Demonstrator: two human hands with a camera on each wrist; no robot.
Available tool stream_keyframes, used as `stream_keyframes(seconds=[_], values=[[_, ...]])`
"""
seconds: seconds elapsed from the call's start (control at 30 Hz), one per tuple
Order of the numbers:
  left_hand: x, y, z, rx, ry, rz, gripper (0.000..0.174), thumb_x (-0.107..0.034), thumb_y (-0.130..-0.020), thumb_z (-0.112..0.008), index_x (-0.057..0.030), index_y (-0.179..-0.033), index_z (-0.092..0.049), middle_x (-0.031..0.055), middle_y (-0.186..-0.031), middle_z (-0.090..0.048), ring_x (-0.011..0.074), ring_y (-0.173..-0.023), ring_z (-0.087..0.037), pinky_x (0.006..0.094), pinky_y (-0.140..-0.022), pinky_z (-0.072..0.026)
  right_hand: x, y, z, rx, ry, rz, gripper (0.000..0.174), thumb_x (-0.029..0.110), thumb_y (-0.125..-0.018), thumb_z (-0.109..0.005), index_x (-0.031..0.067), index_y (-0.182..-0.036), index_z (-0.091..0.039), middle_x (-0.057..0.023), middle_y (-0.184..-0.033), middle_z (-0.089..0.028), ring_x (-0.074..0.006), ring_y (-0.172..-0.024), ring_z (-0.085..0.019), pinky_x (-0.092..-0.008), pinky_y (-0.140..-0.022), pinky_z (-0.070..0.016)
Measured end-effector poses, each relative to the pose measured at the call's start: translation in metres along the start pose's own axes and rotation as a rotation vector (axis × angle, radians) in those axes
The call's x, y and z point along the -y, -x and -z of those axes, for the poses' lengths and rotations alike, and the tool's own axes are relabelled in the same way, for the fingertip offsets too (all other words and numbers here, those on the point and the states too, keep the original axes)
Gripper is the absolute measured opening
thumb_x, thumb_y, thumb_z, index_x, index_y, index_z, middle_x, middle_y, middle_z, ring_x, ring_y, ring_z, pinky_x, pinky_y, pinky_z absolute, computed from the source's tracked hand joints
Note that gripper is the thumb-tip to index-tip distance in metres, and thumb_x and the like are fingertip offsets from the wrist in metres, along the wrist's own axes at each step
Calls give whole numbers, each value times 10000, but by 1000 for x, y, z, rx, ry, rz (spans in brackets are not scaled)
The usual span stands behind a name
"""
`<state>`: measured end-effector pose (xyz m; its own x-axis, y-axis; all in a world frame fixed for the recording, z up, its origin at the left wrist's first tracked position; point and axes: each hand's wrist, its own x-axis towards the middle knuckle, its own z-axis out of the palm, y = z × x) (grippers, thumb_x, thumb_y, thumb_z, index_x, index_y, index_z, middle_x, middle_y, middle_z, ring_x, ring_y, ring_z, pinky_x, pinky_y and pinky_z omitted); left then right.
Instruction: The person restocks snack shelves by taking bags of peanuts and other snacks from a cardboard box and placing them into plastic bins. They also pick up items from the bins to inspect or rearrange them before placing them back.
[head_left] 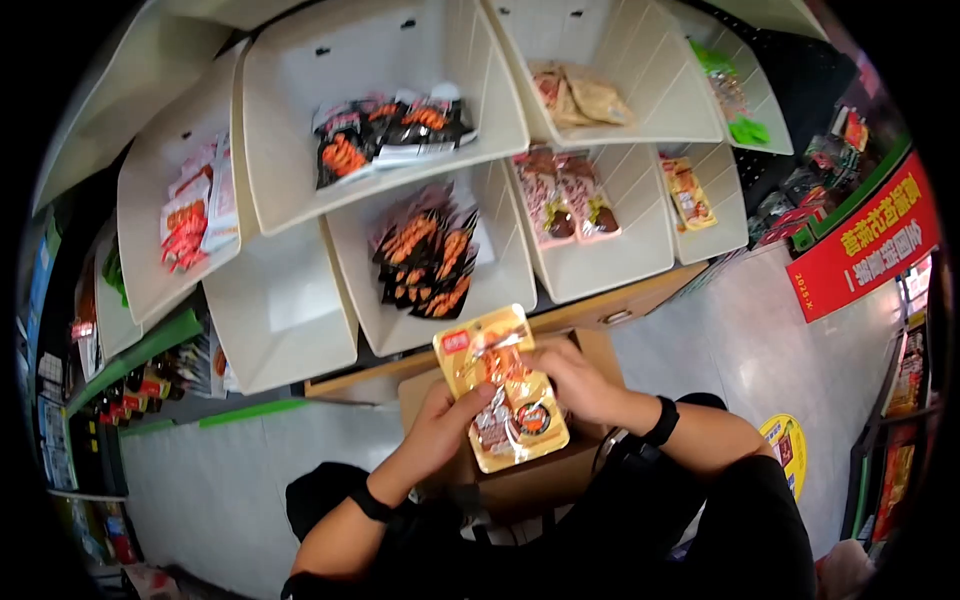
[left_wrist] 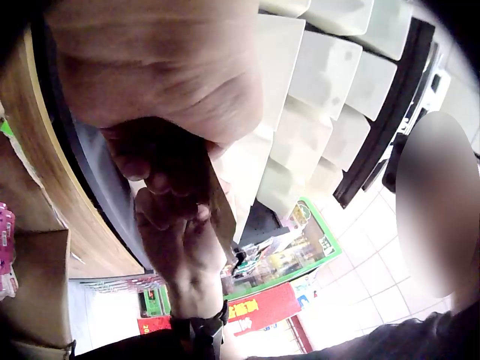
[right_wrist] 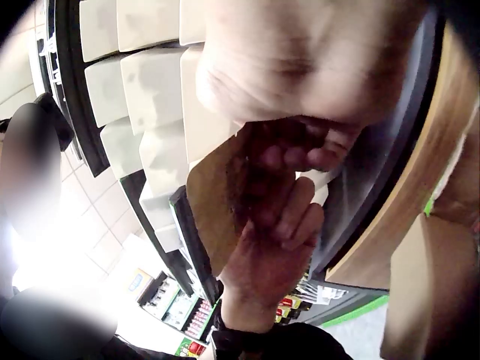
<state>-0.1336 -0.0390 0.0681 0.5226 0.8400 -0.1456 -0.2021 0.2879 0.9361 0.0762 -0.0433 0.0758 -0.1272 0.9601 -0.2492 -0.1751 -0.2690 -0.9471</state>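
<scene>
A gold snack packet (head_left: 512, 402) with food pictures and a red logo is held up between both hands, over an open cardboard box (head_left: 601, 356). My left hand (head_left: 436, 428) grips its left side, thumb lying on the front. On the opposite edge, the right hand (head_left: 578, 382) pinches it near the upper right. Both hands' curled fingers show behind the packet in the wrist views. From the right wrist, the packet (right_wrist: 213, 204) appears as a tilted gold-brown sheet beside the fingers.
Pale bins rise in front, holding black packets (head_left: 425, 262), more black packets (head_left: 395, 135), pink packs (head_left: 570, 197) and a yellow packet (head_left: 689, 195). A wooden edge (head_left: 570, 318) runs beneath them. To the right hangs a red sign (head_left: 865, 240). Pink packs (left_wrist: 6, 251) show by the box.
</scene>
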Motion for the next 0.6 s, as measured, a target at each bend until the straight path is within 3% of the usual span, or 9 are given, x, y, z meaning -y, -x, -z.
stream_keyframes(seconds=[0.07, 0.13, 0.2, 0.3, 0.33, 0.4, 0.47, 0.53, 0.6], values=[[4, -1, 5, 58, 66, 35, 317, -236, -1077, -580, 16, -1254, -658, 25, -1170, -707, 83, -1051, -636, 273, -927, -509, 18, 0, 7, 158, -131, -210, 343, 238, -1046, -549, -72, -1120, -676, -77, -1026, -725, -100, -926, -657, -257, -836, -516], [2, -1, 1, 24, 70, 24, 314, -229, -1077, -580, 11, -1266, -651, 29, -1189, -702, 89, -1067, -638, 274, -942, -507, 7, -5, 9, 147, -124, -111, 348, 245, -1047, -550, -71, -1117, -680, -75, -1016, -731, -103, -913, -665, -261, -823, -524], [3, -2, 1, 32, 95, 22, 316, -223, -1074, -585, 8, -1281, -644, 33, -1206, -697, 100, -1074, -641, 277, -953, -506, 6, -6, 12, 142, -103, -145, 348, 241, -1048, -546, -70, -1121, -682, -80, -1021, -737, -104, -914, -669, -260, -822, -526], [4, -1, 1, -30, 84, 39, 320, -202, -1072, -581, 7, -1311, -625, 43, -1232, -689, 117, -1097, -640, 285, -966, -506, 12, -7, 16, 275, -178, -131, 348, 237, -1050, -542, -72, -1128, -683, -92, -1034, -734, -107, -966, -660, -264, -877, -516], [7, -2, 0, -33, 78, 49, 322, -192, -1072, -578, 7, -1322, -618, 47, -1240, -686, 123, -1106, -639, 289, -971, -506, -5, -11, 22, 314, -213, -88, 348, 235, -1052, -539, -72, -1126, -683, -93, -1034, -732, -107, -979, -657, -264, -890, -513], [10, -1, 0, -76, 151, 53, 333, -165, -1066, -575, 22, -1340, -596, 73, -1262, -676, 143, -1131, -635, 304, -991, -498, -36, -14, 24, 127, 250, 354, 355, 240, -1057, -530, -75, -1116, -683, -85, -1010, -733, -105, -941, -655, -257, -872, -512], [12, -5, 1, -53, 42, 23, 411, -205, -1040, -581, 27, -1378, -554, 115, -1283, -675, 195, -1142, -664, 338, -1006, -508, -19, -19, 23, 283, -63, 143, 362, 250, -1064, -522, -71, -1122, -678, -62, -996, -727, -91, -916, -638, -248, -860, -504], [15, -6, 1, -52, 41, 3, 418, -210, -1042, -580, 25, -1385, -542, 119, -1295, -667, 201, -1152, -660, 343, -1015, -506, -1, -13, 21, 297, -57, 67, 364, 262, -1065, -526, -66, -1119, -677, -48, -1002, -710, -77, -924, -615, -253, -865, -495], [11, -8, -2, -60, 49, -11, 412, -214, -1045, -582, 30, -1375, -551, 117, -1295, -666, 195, -1152, -653, 339, -1015, -499, 10, -8, 22, 296, -45, 119, 359, 265, -1067, -526, -57, -1106, -678, -30, -976, -695, -72, -914, -609, -260, -851, -498]])
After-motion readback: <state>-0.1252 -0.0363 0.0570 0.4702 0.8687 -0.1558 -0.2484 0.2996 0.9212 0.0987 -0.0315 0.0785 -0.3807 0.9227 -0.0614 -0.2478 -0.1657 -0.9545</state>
